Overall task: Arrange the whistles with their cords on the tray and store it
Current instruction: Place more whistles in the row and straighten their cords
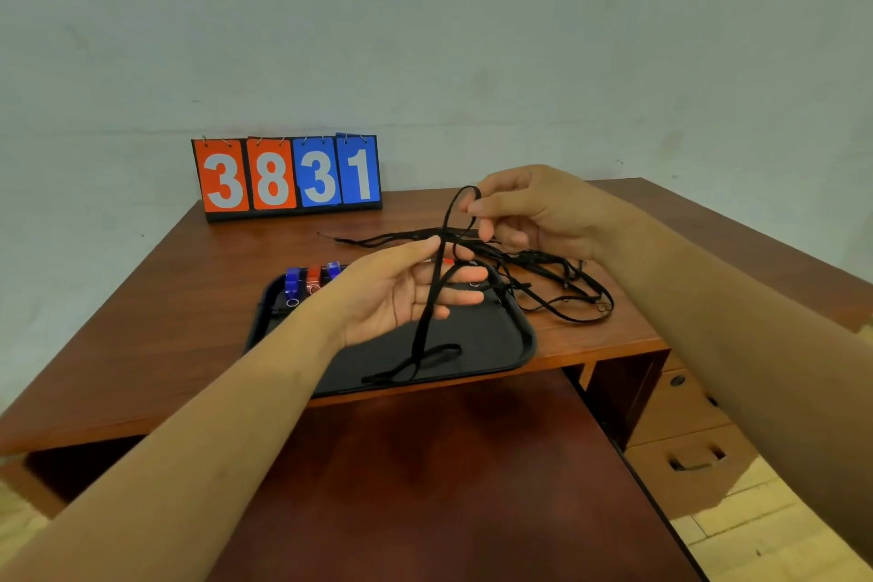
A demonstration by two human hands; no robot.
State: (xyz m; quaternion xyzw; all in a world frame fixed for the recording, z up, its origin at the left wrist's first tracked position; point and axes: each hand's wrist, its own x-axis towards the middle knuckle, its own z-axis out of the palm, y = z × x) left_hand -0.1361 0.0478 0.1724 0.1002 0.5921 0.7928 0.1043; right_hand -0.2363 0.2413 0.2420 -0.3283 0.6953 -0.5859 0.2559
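A black tray (pixel 496 336) lies on the brown desk, near its front edge. Along the tray's far edge sits a row of whistles: a blue whistle (pixel 292 281), a red whistle (pixel 313 277) and another blue whistle (pixel 333 269), the rest hidden by my left hand. My left hand (pixel 401 291) hovers palm-up over the tray with a black cord (pixel 427 312) draped across its fingers; the cord's lower end rests looped on the tray. My right hand (pixel 534 213) pinches the same cord's upper loop. A tangle of black cords (pixel 557 284) lies on the desk to the tray's right.
A flip scoreboard (pixel 288 177) reading 38 31 stands at the desk's back against the wall. A lower brown surface (pixel 449 477) extends toward me below the desk edge. A drawer unit with a handle (pixel 692 463) is at the lower right.
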